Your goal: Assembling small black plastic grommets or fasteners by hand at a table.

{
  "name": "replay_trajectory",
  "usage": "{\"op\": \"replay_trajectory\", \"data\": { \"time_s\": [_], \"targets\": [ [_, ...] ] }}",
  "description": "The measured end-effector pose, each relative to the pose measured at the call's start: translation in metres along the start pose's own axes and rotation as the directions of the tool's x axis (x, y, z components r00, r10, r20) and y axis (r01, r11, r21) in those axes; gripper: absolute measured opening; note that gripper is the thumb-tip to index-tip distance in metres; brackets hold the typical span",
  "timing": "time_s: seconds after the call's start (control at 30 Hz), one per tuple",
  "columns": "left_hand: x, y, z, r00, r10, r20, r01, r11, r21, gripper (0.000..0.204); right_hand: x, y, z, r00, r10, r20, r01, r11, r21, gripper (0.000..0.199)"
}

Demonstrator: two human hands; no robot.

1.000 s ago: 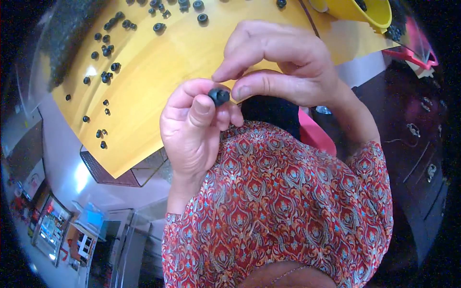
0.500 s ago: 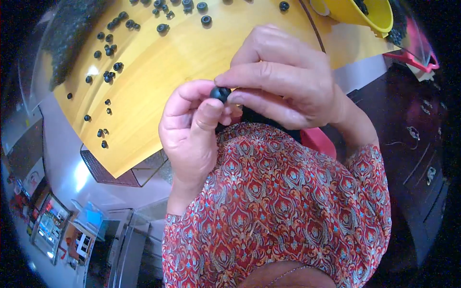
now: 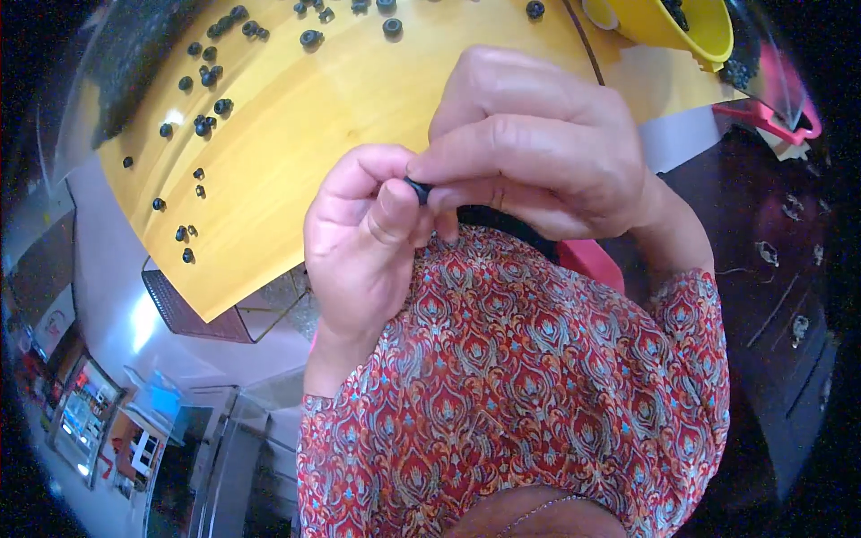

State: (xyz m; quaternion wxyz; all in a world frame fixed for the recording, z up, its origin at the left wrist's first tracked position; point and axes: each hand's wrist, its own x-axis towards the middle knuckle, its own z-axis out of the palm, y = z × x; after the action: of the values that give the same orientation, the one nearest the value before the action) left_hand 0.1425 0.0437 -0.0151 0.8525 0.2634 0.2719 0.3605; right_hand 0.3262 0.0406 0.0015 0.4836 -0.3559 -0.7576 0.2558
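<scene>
Two bare hands meet above a yellow surface (image 3: 314, 108), with a small black part (image 3: 418, 188) pinched between them. A second earlier, the right hand (image 3: 547, 143) had its fingertips spread just beside the part, and the part's end showed plainly; half a second ago, those fingertips had reached it. Now they are closed on it, and only a sliver of black shows. The left hand (image 3: 359, 224) held the part in all three views.

The part lies at the fingertips of both hands: the left grip clamps it between thumb and forefinger, while the right grip, thumb below and forefinger above, is clamped on it from the right. The visible sliver slants from upper left to lower right. Fingers hide the rest, so I cannot tell where its end points or how its long axis runs. More black pieces (image 3: 204, 125) lie scattered on the surface at upper left.
</scene>
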Motion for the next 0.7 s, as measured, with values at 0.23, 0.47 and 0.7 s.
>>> {"op": "replay_trajectory", "data": {
  "time_s": [0.23,0.47,0.7],
  "targets": [
    [-0.0014,0.0046,-0.0039,0.982,-0.144,0.118,0.166,0.965,-0.202,0.030,0.0054,-0.0022,-0.0003,0.996,-0.078,0.030,0.080,0.996,-0.050,0.024],
    [-0.0006,0.0022,0.0036,0.993,-0.118,-0.020,0.109,0.964,-0.244,0.022,0.0044,-0.0036,-0.0038,0.994,0.102,0.035,-0.105,0.991,0.087,0.025],
    [-0.0027,0.0031,0.0036,0.999,-0.045,-0.025,0.041,0.989,-0.139,0.026,0.0077,-0.0070,-0.0071,0.991,0.127,0.051,-0.131,0.988,0.086,0.023]
  ]
}}
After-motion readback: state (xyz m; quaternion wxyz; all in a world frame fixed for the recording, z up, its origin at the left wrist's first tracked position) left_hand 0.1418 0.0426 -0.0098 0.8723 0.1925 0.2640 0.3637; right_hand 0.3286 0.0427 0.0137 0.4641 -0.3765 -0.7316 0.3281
